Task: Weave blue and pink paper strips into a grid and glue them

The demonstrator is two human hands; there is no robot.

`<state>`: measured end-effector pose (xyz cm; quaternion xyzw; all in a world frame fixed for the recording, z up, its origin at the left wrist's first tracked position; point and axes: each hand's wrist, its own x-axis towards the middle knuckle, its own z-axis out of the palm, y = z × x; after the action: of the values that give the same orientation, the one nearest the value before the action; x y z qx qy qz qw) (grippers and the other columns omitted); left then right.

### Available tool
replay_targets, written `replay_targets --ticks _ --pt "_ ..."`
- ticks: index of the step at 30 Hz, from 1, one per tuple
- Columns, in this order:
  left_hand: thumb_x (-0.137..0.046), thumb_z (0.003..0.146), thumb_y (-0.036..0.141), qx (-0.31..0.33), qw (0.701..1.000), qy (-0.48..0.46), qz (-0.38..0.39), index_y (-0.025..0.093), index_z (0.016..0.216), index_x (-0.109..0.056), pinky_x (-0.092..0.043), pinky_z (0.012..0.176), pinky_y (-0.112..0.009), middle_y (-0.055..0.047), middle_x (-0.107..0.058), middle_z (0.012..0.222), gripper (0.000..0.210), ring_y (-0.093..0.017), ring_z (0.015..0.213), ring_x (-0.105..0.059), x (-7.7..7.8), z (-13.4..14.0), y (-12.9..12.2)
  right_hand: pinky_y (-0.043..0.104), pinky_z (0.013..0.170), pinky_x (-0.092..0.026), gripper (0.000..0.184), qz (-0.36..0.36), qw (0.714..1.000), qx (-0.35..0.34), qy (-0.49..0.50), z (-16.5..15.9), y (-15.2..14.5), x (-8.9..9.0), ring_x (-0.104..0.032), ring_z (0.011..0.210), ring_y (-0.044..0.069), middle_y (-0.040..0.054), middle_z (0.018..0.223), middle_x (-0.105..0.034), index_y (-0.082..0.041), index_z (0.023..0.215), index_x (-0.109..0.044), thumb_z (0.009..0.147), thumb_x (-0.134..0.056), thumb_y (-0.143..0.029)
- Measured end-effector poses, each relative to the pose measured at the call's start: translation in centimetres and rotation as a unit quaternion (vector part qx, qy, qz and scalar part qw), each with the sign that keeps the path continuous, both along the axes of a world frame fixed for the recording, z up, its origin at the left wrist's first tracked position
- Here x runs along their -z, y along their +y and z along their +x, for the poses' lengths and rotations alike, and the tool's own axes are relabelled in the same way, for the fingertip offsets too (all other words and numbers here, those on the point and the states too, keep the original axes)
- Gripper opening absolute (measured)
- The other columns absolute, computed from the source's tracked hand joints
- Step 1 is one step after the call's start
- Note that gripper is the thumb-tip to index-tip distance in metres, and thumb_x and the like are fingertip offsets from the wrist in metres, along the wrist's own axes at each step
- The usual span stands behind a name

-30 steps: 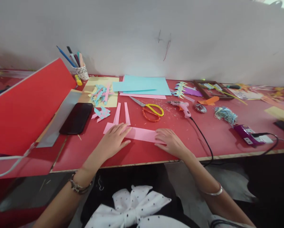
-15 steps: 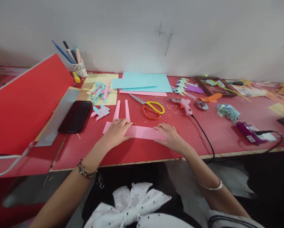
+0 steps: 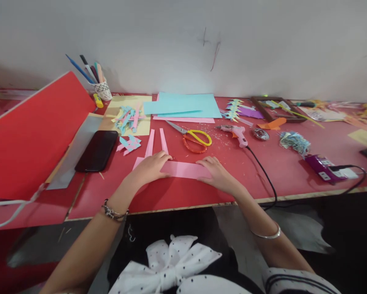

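A pink paper strip (image 3: 185, 169) lies crosswise near the front of the red table, with both hands on it. My left hand (image 3: 153, 166) grips its left part between thumb and fingers, and the strip's left end shows beyond the knuckles. On the right end, my right hand (image 3: 215, 173) closes thumb and fingers over the paper. Two narrow pink strips (image 3: 149, 143) stand just beyond my left hand, lying pointed away. Scissors (image 3: 195, 139) with yellow and orange handles rest behind the held strip.
A pink glue gun (image 3: 237, 132) with a black cord lies to the right, near a purple power box (image 3: 324, 167). Blue paper sheets (image 3: 186, 105) lie at the back. On the left are a phone (image 3: 97, 151), cut paper pieces (image 3: 130, 143) and a pen cup (image 3: 102, 90).
My right hand has shifted slightly left along the pink strip. My left hand stays on the strip with little movement, and the view has moved a little.
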<state>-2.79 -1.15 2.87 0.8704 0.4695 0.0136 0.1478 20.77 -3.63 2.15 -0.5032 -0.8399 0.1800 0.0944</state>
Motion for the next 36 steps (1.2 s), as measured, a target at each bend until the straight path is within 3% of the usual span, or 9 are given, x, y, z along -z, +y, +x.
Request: replay_targets --ticks 6,13,16,20,29,36 --pt "-0.064 0.074 0.026 0.006 1.0 0.001 0.002 0.017 0.091 -0.051 -0.044 0.073 -0.028 -0.006 -0.057 0.1 0.023 -0.021 0.092 -0.057 0.1 0.1 0.2 0.042 0.081 -0.039 0.034 0.002 0.997 0.077 -0.03 -1.5 -0.6 0.2 -0.045 0.102 0.026 0.0103 0.108 -0.052 -0.019 0.106 -0.05 0.075 -0.058 -0.03" --pt "-0.063 0.075 0.026 0.012 1.0 -0.004 0.023 0.018 0.082 -0.049 -0.041 0.076 -0.031 -0.005 -0.057 0.094 0.017 -0.022 0.093 -0.055 0.2 0.2 -0.2 0.037 0.075 -0.034 0.019 0.0 0.997 0.072 -0.037 -2.1 -0.5 -0.2 -0.046 0.092 0.024 0.0064 0.096 -0.056 -0.02 0.09 -0.053 0.074 -0.06 -0.028" --pt "-0.062 0.076 0.023 0.006 1.0 -0.013 0.026 0.017 0.09 -0.049 -0.041 0.077 -0.032 -0.005 -0.059 0.096 0.02 -0.022 0.093 -0.056 0.3 0.2 -0.6 0.036 0.076 -0.032 0.016 0.006 0.997 0.064 -0.03 -2.1 -0.5 -0.2 -0.047 0.091 0.023 0.0063 0.094 -0.056 -0.019 0.086 -0.052 0.074 -0.06 -0.026" --pt "-0.062 0.076 0.022 -0.005 0.999 -0.022 0.044 0.018 0.107 -0.045 -0.04 0.085 -0.035 -0.009 -0.055 0.114 0.036 -0.025 0.107 -0.051 0.4 0.3 -1.0 0.035 0.075 -0.029 0.015 0.03 0.997 0.064 -0.023 -2.3 -0.6 -0.1 -0.047 0.089 0.022 0.0059 0.093 -0.057 -0.019 0.084 -0.05 0.073 -0.059 -0.025" --pt "-0.061 0.075 0.021 -0.003 0.995 -0.058 0.084 0.018 0.108 -0.051 -0.045 0.082 -0.034 -0.007 -0.052 0.105 0.034 -0.022 0.097 -0.054 0.4 0.0 -1.4 0.033 0.072 -0.027 0.016 0.044 0.997 0.058 -0.034 -2.3 -0.3 -0.1 -0.048 0.085 0.022 0.0049 0.09 -0.057 -0.019 0.082 -0.047 0.072 -0.058 -0.027" --pt "-0.063 0.076 0.026 -0.017 0.989 -0.009 0.146 0.014 0.112 -0.052 -0.042 0.083 -0.039 -0.012 -0.053 0.106 0.04 -0.028 0.099 -0.05 0.5 0.1 -2.0 0.037 0.077 -0.027 0.022 0.074 0.992 0.076 -0.069 -2.7 0.0 -0.1 -0.046 0.094 0.025 0.0085 0.102 -0.055 -0.018 0.089 -0.052 0.071 -0.06 -0.029"
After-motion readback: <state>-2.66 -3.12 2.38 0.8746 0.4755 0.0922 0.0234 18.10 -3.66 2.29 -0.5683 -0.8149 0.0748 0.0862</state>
